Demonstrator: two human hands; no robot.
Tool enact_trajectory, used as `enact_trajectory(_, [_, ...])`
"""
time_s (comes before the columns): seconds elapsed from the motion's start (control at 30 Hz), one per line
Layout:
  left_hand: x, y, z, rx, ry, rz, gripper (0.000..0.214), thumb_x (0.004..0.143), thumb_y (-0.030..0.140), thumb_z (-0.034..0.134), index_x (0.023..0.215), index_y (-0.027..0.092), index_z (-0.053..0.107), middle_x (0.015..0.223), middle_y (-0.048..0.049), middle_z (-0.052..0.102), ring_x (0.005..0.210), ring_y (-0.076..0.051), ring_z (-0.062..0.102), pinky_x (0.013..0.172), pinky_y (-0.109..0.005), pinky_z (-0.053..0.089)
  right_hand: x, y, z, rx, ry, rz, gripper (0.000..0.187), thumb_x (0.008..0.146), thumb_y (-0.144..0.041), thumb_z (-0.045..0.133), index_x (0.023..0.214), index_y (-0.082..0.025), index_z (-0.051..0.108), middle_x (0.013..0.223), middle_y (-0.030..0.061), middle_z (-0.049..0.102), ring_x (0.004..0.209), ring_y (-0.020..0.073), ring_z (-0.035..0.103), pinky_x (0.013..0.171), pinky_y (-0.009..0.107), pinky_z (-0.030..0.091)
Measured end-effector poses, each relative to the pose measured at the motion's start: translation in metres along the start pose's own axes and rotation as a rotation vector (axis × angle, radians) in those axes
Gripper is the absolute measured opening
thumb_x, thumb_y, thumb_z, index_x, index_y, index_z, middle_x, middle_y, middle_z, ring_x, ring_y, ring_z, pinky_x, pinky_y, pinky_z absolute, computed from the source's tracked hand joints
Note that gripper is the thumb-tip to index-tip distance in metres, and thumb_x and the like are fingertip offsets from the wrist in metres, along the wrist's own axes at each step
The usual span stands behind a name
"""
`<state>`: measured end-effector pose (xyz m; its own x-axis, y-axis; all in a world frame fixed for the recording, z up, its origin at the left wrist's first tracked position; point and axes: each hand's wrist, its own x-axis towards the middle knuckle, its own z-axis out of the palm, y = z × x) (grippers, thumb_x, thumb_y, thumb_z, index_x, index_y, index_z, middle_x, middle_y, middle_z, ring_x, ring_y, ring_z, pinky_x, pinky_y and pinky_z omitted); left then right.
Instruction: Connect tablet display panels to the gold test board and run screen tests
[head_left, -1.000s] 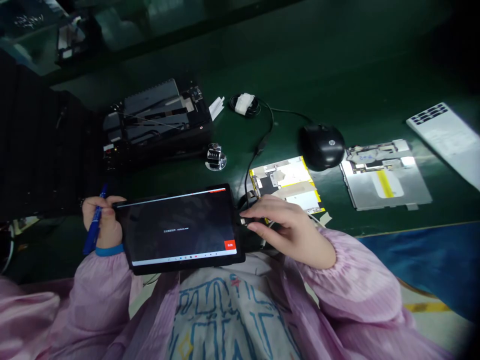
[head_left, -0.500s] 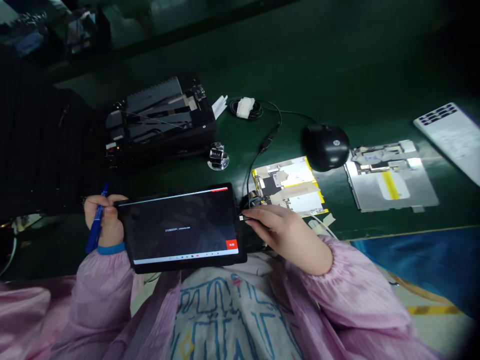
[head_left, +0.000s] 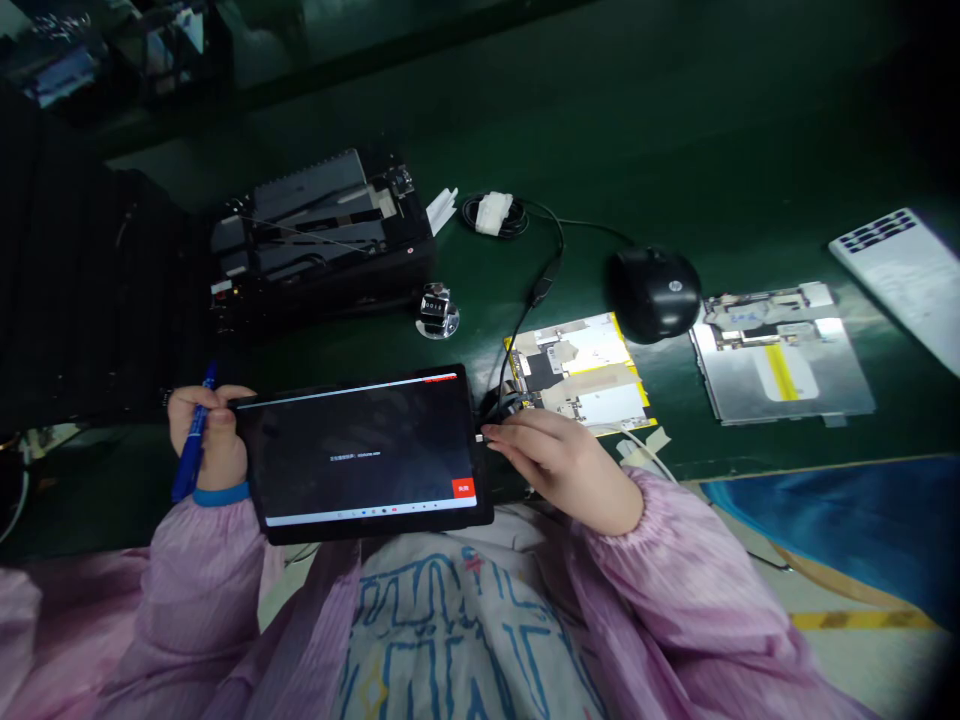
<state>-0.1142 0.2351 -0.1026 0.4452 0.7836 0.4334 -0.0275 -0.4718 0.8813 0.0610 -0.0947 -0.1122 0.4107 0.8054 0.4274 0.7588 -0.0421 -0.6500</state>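
My left hand (head_left: 214,430) is closed on the left edge of a black tablet (head_left: 360,455), with a blue pen (head_left: 193,445) also held between its fingers. The tablet is tilted toward me; its dark screen has a line of small text and a red button at the lower right. At the tablet's right edge my right hand (head_left: 566,460) pinches a small cable plug (head_left: 481,437) with a pale end. The plug's tip meets the tablet's side; how far it sits in the port, I cannot tell.
Beyond the tablet stand a black bin of device parts (head_left: 322,240), a small metal counter (head_left: 437,310) and a coiled black cable (head_left: 495,215). To the right lie a yellow-edged opened board assembly (head_left: 600,345), a black mouse (head_left: 656,293), a silver panel (head_left: 784,370) and a white keyboard (head_left: 900,270).
My right hand has shifted slightly left, bringing the plug closer against the tablet's edge; less of its pale end shows. The left hand, pen and tablet stay nearly in place.
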Motion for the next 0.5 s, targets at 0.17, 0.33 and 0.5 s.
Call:
enact_trajectory(0.17, [-0.0011,0.0022,0.0030,0.042,0.000,-0.024,0.060,0.054,0.066,0.075,0.072,0.019,0.042,0.054,0.0046,0.057,0.049,-0.013,0.057,0.049,-0.023,0.038,0.0019,-0.0008,0.0012,0.128,0.024,-0.007,0.018,0.091,-0.013,0.049,0.097,-0.020,0.065,0.086,0.0065,0.071,0.079,0.0160,0.068,0.069,0.029,0.058])
enact_trajectory(0.33, [-0.0015,0.0044,0.0062,0.027,0.001,-0.011,0.060,0.055,0.065,0.076,0.070,0.017,0.042,0.056,0.0069,0.048,0.049,-0.012,0.057,0.050,-0.023,0.038,0.0053,0.0001,0.0044,0.330,0.028,0.224,0.008,0.087,-0.016,0.057,0.084,-0.019,0.064,0.078,0.0041,0.072,0.069,0.0138,0.069,0.060,0.023,0.056])
enact_trajectory(0.5, [-0.0010,0.0032,0.0054,0.021,0.002,-0.032,0.061,0.054,0.066,0.076,0.071,0.017,0.042,0.056,0.0075,0.046,0.051,-0.012,0.057,0.049,-0.023,0.038,0.0023,0.0036,0.0057,0.517,0.007,0.348,0.009,0.084,-0.022,0.060,0.076,-0.019,0.060,0.072,0.0039,0.071,0.064,0.0144,0.069,0.054,0.022,0.052])
